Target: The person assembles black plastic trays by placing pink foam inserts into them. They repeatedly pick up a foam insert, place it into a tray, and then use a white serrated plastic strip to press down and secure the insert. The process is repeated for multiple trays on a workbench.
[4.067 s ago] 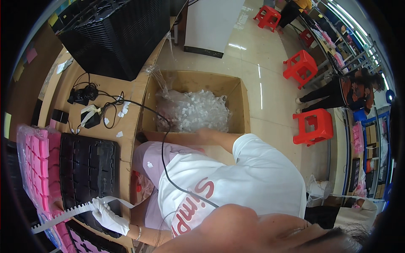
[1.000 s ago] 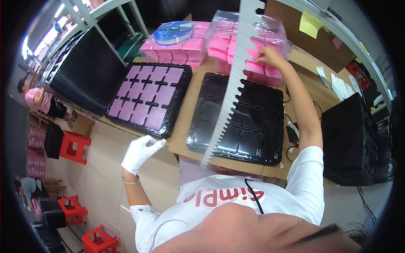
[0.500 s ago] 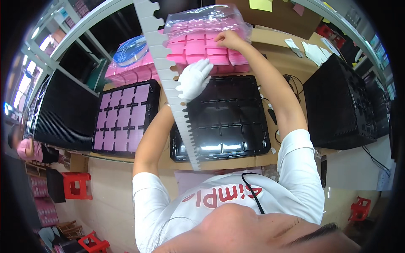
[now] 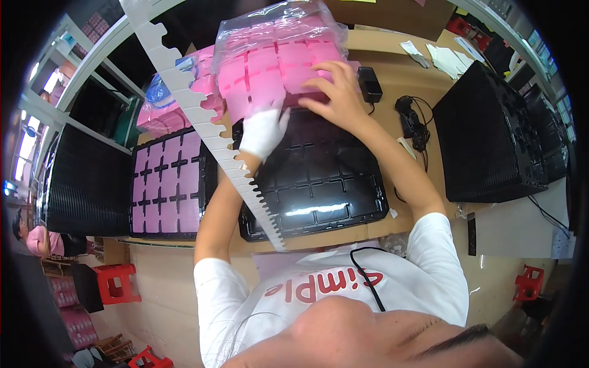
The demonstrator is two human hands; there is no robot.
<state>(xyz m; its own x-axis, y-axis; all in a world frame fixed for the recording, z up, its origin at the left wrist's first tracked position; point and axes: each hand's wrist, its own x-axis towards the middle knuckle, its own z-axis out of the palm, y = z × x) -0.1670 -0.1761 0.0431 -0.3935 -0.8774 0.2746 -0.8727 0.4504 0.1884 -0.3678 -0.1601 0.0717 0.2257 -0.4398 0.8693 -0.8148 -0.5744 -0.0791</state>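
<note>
My left hand (image 4: 262,134), in a white glove, reaches the front edge of a stack of pink sheet pieces (image 4: 253,62); its fingers are blurred against the pink. My bare right hand (image 4: 341,98) is at the stack's front right, fingers spread and curved, the tips over the pink pieces. A crumpled clear plastic bag (image 4: 236,34) covers the back of the stack. Below both hands lies a black compartment tray (image 4: 319,178). A long pale notched strip (image 4: 211,129) runs diagonally across the view, over my left wrist area.
On the left stand a black tray filled with pink pieces (image 4: 165,184) and a tall stack of black trays (image 4: 86,184). More black trays (image 4: 485,135) are piled at right. A black power adapter (image 4: 369,84), coiled cable (image 4: 417,132) and white gloves (image 4: 448,61) lie on the table.
My right hand has come down from the top of the pink stack to its front edge, fingers spreading. My left hand has moved left against the stack's front. The view has shifted.
</note>
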